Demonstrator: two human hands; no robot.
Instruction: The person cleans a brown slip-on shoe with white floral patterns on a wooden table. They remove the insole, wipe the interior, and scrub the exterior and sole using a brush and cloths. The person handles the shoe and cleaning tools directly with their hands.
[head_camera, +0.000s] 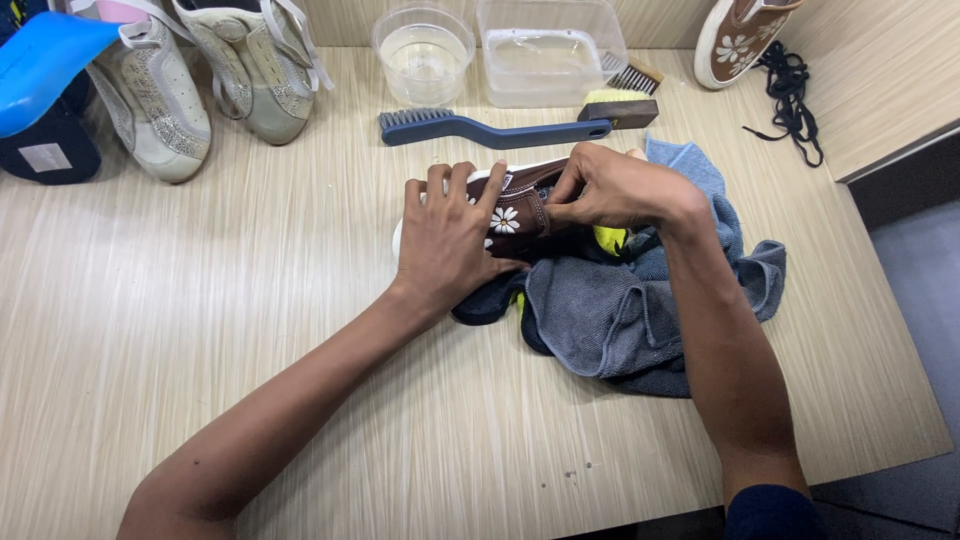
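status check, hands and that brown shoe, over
Left hand pressing down on brown flowered shoe. Right hand pinching its upper. Grey cloth bunched under shoe. Blue brush lies beyond, clear.

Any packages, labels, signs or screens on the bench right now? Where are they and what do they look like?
White label: small pale rectangle on the dark blue item at the far left edge; print unreadable.
Clear plastic box: rectangular, lidded, far edge centre.
Clear round tub: left of the box.
No signs or screens.
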